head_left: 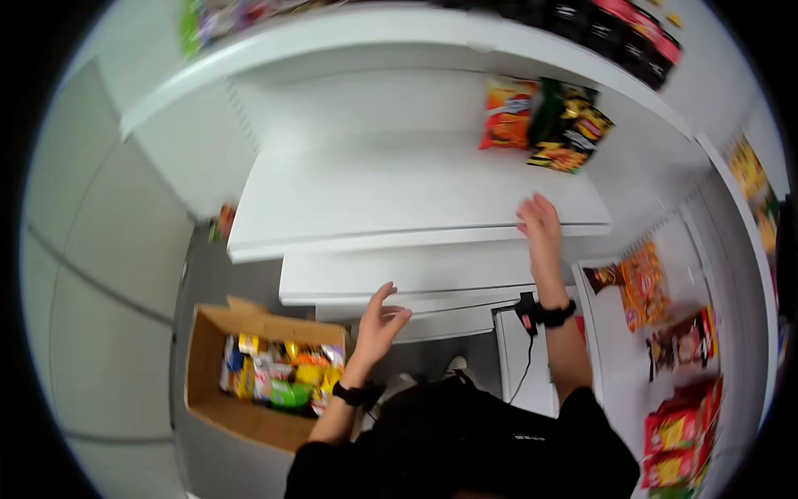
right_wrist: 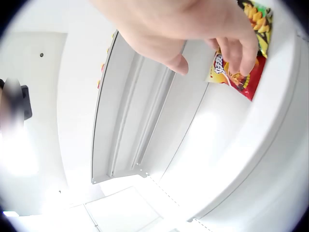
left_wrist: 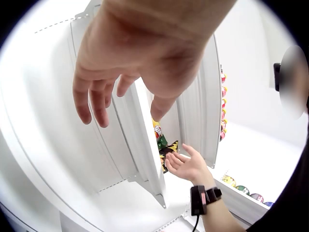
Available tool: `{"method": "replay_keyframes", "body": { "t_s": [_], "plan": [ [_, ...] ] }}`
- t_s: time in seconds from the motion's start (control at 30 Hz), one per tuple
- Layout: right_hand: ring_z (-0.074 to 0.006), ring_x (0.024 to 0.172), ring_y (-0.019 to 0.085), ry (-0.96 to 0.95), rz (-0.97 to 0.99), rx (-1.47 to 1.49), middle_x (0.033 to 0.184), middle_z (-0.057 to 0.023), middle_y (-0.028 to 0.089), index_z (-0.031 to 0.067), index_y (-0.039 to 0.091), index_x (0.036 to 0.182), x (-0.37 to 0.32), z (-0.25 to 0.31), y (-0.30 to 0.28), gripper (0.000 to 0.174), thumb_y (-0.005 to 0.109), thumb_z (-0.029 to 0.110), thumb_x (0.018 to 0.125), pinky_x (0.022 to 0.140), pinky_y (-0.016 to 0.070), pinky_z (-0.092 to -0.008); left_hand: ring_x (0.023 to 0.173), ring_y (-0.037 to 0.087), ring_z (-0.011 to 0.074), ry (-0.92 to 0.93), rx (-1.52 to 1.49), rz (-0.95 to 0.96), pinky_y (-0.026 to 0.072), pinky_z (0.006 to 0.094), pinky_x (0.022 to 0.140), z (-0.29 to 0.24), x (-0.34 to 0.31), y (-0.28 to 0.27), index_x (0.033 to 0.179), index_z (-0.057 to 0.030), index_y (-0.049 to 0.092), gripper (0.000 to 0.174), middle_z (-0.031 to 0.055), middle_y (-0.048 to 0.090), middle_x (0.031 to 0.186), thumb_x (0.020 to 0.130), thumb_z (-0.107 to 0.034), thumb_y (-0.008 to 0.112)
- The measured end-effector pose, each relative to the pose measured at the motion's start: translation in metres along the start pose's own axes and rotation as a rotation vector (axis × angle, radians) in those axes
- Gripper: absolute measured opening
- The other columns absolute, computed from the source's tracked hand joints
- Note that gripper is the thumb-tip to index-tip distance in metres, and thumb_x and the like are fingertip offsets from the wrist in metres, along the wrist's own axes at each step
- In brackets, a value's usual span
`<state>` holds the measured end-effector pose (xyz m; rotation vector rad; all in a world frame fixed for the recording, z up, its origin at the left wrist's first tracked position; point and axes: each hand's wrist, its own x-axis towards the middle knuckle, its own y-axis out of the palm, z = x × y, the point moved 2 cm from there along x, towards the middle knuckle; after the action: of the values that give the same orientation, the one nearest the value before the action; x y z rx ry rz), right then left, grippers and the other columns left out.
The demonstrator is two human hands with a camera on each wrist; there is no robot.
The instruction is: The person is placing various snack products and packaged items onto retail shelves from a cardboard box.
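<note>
My right hand (head_left: 543,229) is over the front edge of a white shelf (head_left: 357,187), fingers loosely bent and holding nothing. Behind it, at the shelf's right end, stand an orange-red snack bag (head_left: 509,116), a dark green bag (head_left: 544,116) and a black snack bag (head_left: 577,140). In the right wrist view the fingers overlap the red and yellow bag (right_wrist: 251,82). My left hand (head_left: 381,326) hangs in front of the lower shelves with thumb and fingers spread, also empty. The left wrist view shows its fingers (left_wrist: 99,104) pointing down, apart from any bag.
An open cardboard box (head_left: 245,428) full of colourful snack packs stands on the floor at the left. On the right-hand shelves lie an orange snack bag (head_left: 644,287) and several red packs (head_left: 673,437). An upper shelf (head_left: 374,29) overhangs, with dark packs (head_left: 615,37) on it.
</note>
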<state>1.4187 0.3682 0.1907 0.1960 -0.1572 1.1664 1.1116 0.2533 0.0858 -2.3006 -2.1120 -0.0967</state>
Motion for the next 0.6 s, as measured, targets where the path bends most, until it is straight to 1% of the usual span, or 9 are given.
{"method": "replay_keyframes", "body": {
  "t_s": [0.03,0.07,0.1,0.17,0.27,0.3,0.4,0.5,0.6],
  "plan": [
    [-0.0142,0.089,0.057,0.078,0.039,0.044,0.109,-0.0095,0.059,-0.0011,0.049,0.123,-0.024,-0.009,-0.007,0.047,0.065,0.025,0.087,0.078,0.0473,-0.0276,0.098,0.061,0.0193,-0.017,-0.002,-0.034,0.0509,0.0303,0.082,0.011,-0.013,-0.005,0.138,-0.0001,0.034,0.064,0.0166,0.047,0.131,0.084,-0.011,0.068],
    [-0.0144,0.089,0.057,0.149,0.066,0.065,0.104,-0.0088,0.060,-0.0005,0.052,0.120,-0.047,-0.014,-0.012,0.042,0.063,0.024,0.088,0.078,0.0474,-0.0277,0.096,0.062,0.0187,0.003,0.061,-0.097,0.0510,0.0295,0.081,0.017,-0.028,-0.011,0.136,0.0008,0.036,0.063,0.0166,0.049,0.129,0.084,-0.012,0.068],
    [-0.0146,0.090,0.058,0.227,0.087,0.084,0.100,-0.0082,0.062,0.0001,0.054,0.117,-0.070,-0.019,-0.019,0.037,0.062,0.022,0.089,0.078,0.0475,-0.0279,0.094,0.062,0.0186,-0.030,0.013,-0.146,0.0512,0.0297,0.080,0.022,-0.044,-0.016,0.135,0.0004,0.038,0.062,0.0170,0.049,0.128,0.083,-0.013,0.069],
    [-0.0153,0.090,0.057,0.334,0.098,0.106,0.097,-0.0082,0.062,0.0008,0.057,0.113,-0.111,-0.040,-0.040,0.032,0.061,0.022,0.089,0.078,0.0474,-0.0284,0.096,0.059,0.0156,-0.086,0.052,-0.207,0.0489,0.0283,0.082,0.039,-0.079,-0.023,0.134,0.0001,0.039,0.057,0.0130,0.050,0.128,0.086,-0.013,0.066],
    [-0.0163,0.089,0.057,0.483,0.082,0.197,0.096,-0.0083,0.062,0.0015,0.058,0.108,-0.157,-0.072,-0.070,0.028,0.060,0.021,0.089,0.078,0.0473,-0.0291,0.091,0.059,0.0151,-0.096,0.121,-0.322,0.0490,0.0278,0.079,0.047,-0.134,-0.025,0.128,-0.0004,0.046,0.051,0.0107,0.054,0.121,0.086,-0.020,0.067],
    [-0.0166,0.088,0.057,0.521,0.055,0.245,0.096,-0.0084,0.062,0.0016,0.058,0.107,-0.170,-0.081,-0.080,0.027,0.060,0.021,0.089,0.078,0.0472,-0.0293,0.086,0.063,0.0179,-0.070,0.166,-0.365,0.0515,0.0292,0.074,0.041,-0.149,-0.024,0.126,0.0011,0.048,0.051,0.0138,0.056,0.118,0.084,-0.021,0.068],
    [-0.0166,0.087,0.057,0.587,0.151,0.272,0.096,-0.0083,0.062,0.0023,0.058,0.104,-0.204,-0.098,-0.103,0.026,0.061,0.022,0.088,0.079,0.0469,-0.0300,0.086,0.062,0.0165,-0.130,0.095,-0.471,0.0506,0.0286,0.075,0.052,-0.208,-0.016,0.123,0.0020,0.051,0.048,0.0120,0.057,0.117,0.084,-0.022,0.067],
    [-0.0156,0.087,0.057,0.612,0.212,0.265,0.095,-0.0072,0.062,0.0035,0.059,0.103,-0.228,-0.090,-0.123,0.023,0.060,0.022,0.089,0.078,0.0466,-0.0298,0.088,0.062,0.0152,-0.219,0.096,-0.551,0.0497,0.0287,0.078,0.059,-0.261,0.000,0.123,0.0022,0.051,0.049,0.0123,0.059,0.116,0.084,-0.024,0.067],
    [-0.0152,0.086,0.057,0.625,0.236,0.270,0.094,-0.0069,0.062,0.0043,0.060,0.103,-0.257,-0.086,-0.138,0.022,0.060,0.022,0.089,0.078,0.0464,-0.0293,0.092,0.061,0.0172,-0.268,0.100,-0.571,0.0493,0.0299,0.080,0.064,-0.309,0.012,0.123,0.0023,0.051,0.050,0.0127,0.060,0.115,0.084,-0.025,0.068]
  ]
}}
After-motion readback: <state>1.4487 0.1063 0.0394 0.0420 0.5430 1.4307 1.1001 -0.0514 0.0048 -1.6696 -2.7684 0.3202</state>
